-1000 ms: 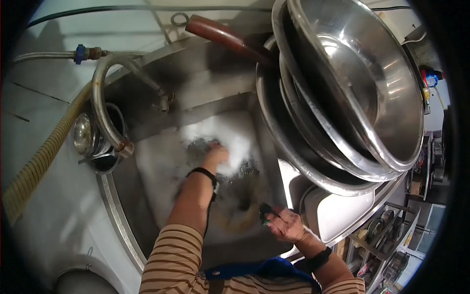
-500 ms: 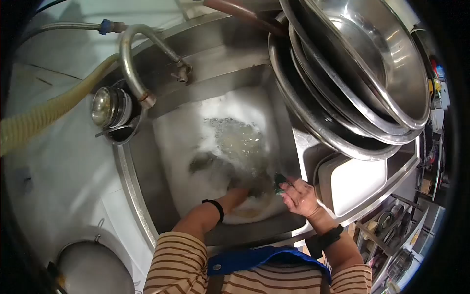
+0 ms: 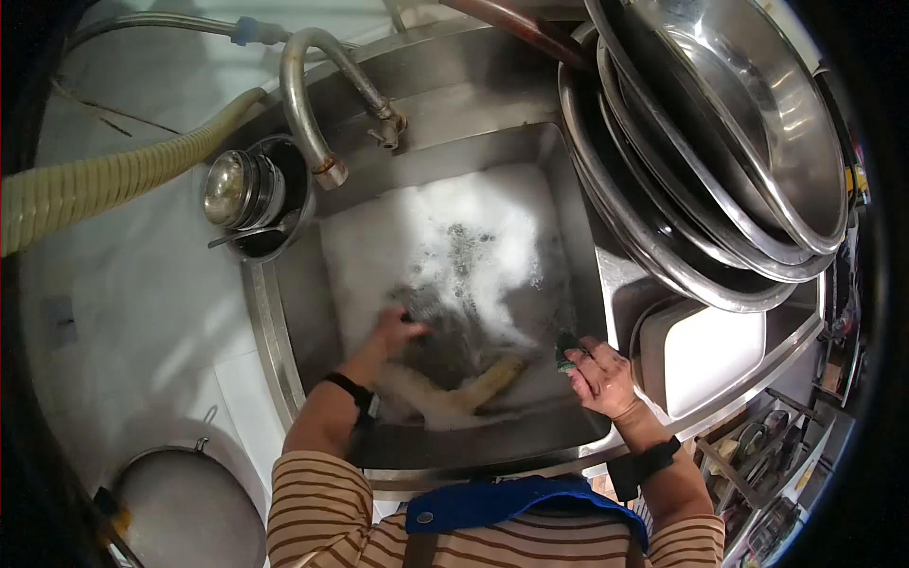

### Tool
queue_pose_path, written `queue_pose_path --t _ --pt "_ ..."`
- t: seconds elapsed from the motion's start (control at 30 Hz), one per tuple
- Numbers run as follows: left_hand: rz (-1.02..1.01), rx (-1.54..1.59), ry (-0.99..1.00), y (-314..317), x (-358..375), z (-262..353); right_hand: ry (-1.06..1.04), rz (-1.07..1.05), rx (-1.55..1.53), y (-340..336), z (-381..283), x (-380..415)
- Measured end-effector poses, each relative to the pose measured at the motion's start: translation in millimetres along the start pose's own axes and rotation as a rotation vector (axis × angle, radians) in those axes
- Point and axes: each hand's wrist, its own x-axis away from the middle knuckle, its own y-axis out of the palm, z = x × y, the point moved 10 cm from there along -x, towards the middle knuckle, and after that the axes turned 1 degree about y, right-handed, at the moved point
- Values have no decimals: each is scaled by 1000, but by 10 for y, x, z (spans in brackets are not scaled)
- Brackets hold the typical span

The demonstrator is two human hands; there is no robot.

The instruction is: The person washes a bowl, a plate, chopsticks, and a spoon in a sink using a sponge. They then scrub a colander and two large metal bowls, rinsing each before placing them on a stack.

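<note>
My left hand (image 3: 396, 328) is at the surface of the foamy water in the sink basin (image 3: 312, 379). Its thumb and fingers close around a dark greyish thing (image 3: 421, 305), mostly under suds and too blurred to name. Above the basin's right side, my right hand (image 3: 606, 379) grips a dark green scouring pad (image 3: 565, 348). Below the water near the front wall lies a blurred yellowish long shape (image 3: 488, 383). White foam (image 3: 502, 204) covers the far part of the water.
Large steel bowls (image 3: 757, 104) lean stacked at the right, beside a white rectangular tub (image 3: 715, 355). A tap (image 3: 331, 170) reaches over the far left corner. Small metal bowls (image 3: 227, 189) sit in a pot (image 3: 294, 213) near a ribbed hose (image 3: 123, 189). A round lid-like pan (image 3: 189, 511) is lower left.
My left hand has come up out of deeper water and moved left, now with a dark thing at its fingers. Foam has shifted and the yellowish shape shows more. The right hand still holds the pad.
</note>
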Motion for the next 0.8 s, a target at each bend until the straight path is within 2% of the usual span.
queue_pose_path --t 0.07,0.1,0.13,0.17,0.23,0.3,0.37,0.4,0.47,0.5,0.57,0.67,0.77,0.8 --pt "247 231 293 -617 -335 140 1 -6 0 1 -6 -11" --pt "404 46 250 -916 -204 514 3 -9 -2 5 -3 -15" --pt "404 250 103 -1024 -210 563 6 -11 -4 14 3 -17" --pt "397 435 129 -1125 -421 440 1 -22 6 32 3 -5" --pt "559 271 96 -1370 -710 199 -10 -43 29 60 29 6" --pt "341 85 -167 -982 -977 -12 -14 -36 26 49 33 -11" --pt "192 128 -194 -451 -1305 -349 -17 -37 20 52 29 -1" --pt "155 264 -89 -141 -1535 -609 -19 -37 18 65 35 3" --pt "147 -99 -343 199 -836 35 -12 -39 10 61 35 -6" --pt "-47 113 -266 563 -1016 -204 -1 -41 4 49 18 -22" --pt "-19 61 -19 783 -727 86 6 -35 6 15 2 -26" --pt "-291 574 64 1099 -298 405 -4 -3 6 -11 -4 -14" --pt "-197 440 184 866 -250 362 -6 23 -25 -38 -10 -4" --pt "-157 410 171 710 -212 362 -5 33 -23 -44 -11 3"
